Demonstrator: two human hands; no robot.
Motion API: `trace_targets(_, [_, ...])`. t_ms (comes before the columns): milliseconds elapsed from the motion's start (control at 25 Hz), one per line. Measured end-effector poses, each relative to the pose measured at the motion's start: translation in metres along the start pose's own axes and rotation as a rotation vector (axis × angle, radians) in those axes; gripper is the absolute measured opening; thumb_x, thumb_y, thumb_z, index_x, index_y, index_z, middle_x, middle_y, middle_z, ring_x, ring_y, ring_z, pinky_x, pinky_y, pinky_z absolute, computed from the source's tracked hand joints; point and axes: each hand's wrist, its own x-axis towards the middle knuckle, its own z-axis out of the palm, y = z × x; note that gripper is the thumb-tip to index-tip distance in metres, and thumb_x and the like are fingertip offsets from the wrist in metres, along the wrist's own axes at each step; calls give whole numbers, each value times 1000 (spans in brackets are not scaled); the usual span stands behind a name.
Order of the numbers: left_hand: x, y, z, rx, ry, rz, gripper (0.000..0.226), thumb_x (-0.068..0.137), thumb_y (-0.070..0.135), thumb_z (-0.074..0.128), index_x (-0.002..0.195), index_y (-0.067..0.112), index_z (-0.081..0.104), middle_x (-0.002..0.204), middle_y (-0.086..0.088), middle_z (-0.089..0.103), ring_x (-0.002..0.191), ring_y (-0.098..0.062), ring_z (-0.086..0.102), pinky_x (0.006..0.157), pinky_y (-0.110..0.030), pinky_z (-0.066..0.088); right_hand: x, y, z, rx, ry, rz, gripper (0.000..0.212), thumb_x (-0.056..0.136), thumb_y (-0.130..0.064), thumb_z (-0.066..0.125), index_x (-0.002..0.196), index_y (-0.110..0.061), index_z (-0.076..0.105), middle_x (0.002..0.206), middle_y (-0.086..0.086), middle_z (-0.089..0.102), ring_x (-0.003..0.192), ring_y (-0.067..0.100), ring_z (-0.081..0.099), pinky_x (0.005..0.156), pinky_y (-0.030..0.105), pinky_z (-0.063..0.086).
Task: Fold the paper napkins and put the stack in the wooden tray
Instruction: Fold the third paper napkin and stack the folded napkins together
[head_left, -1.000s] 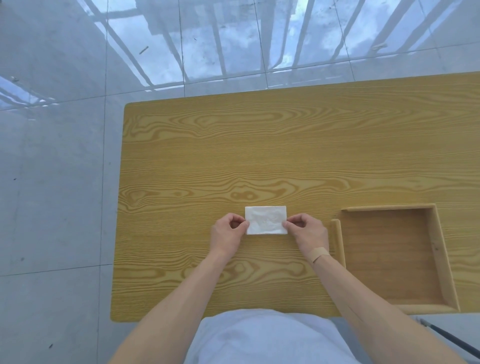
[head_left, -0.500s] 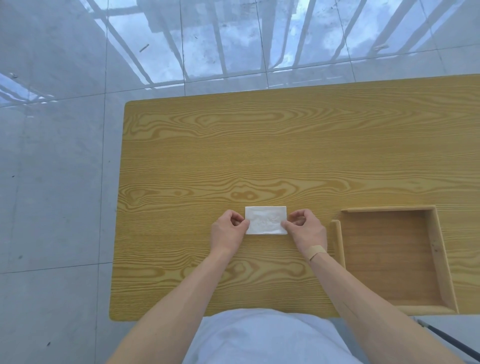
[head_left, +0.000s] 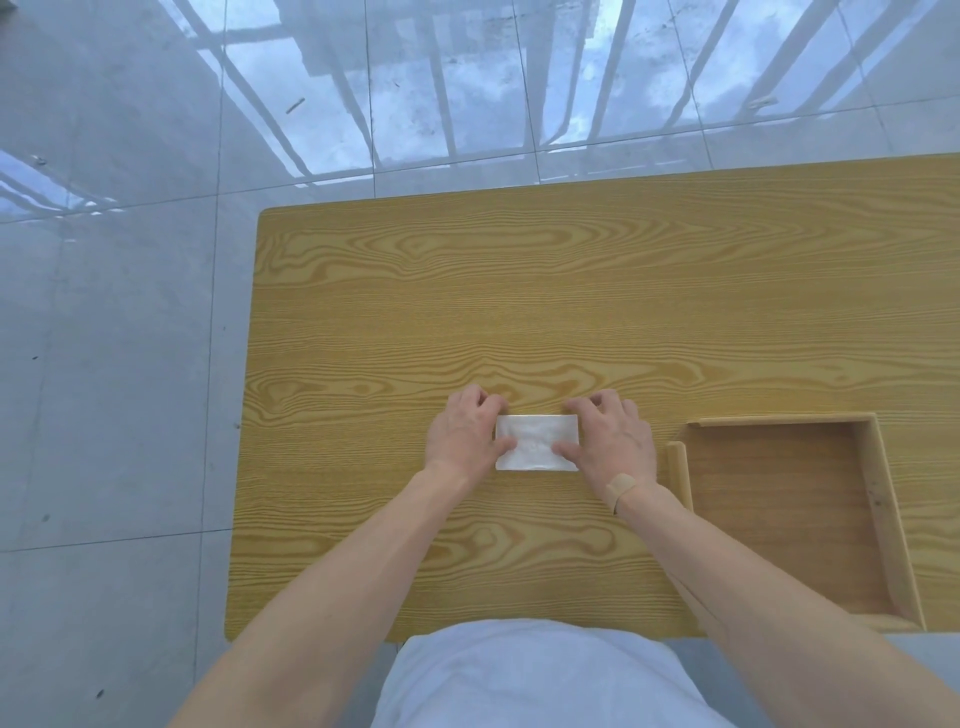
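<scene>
Napkins (head_left: 537, 442), folded into a white stack, lie flat on the wooden surface (head_left: 519, 291). I see my left hand (head_left: 464, 437) pinching their 9 o'clock end and my right hand (head_left: 610, 439) pinching their 3 o'clock end. At 3 o'clock, near my right hand, sits the wooden tray (head_left: 888, 509).

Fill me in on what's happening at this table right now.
A person is working on a folded white paper napkin lying on the wooden table. The left hand and right hand grip its two ends, thumbs on top and fingers curled over the far edge. The wooden tray sits to the right of the hands and holds nothing yet, so the napkin has not gone in.
</scene>
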Motion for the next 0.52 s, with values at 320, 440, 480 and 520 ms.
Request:
trace_targets(320, [8, 16, -6, 55, -64, -37, 27, 82, 27, 68, 103, 22, 51, 111, 1, 47, 106, -20, 42, 74, -32, 39, 1, -10, -7, 9, -40, 18, 30, 79, -30, 67, 105, -26, 53, 113, -3, 50, 100, 24, 43, 82, 36, 40])
trace_targets(440, [3, 17, -6, 14, -82, -28, 25, 82, 23, 64, 100, 22, 47, 104, 2, 54, 100, -21, 48, 68, -34, 39, -1, -13, -10, 34, -61, -2, 24, 79, -26, 65, 94, -26, 46, 99, -6, 57, 92, 22, 42, 77, 37, 37])
trace_targets(480, [1, 16, -6, -21, -79, -37, 26, 82, 22, 64, 100, 22, 46, 101, 2, 56, 97, -21, 50, 67, -35, 40, -3, -13, -9, 66, -66, -6, 25, 79, -24, 65, 93, -26, 44, 94, -6, 58, 90, 21, 43, 77, 38, 37])
trace_targets(520, [-2, 15, -6, -68, -70, -47, 28, 81, 21, 64, 102, 23, 46, 99, 3, 57, 93, -21, 52, 66, -36, 43, -5, -12, -8, 110, -67, -9, 26, 79, -23, 65, 96, -26, 45, 92, -6, 59, 89, 21, 44, 78, 39, 39])
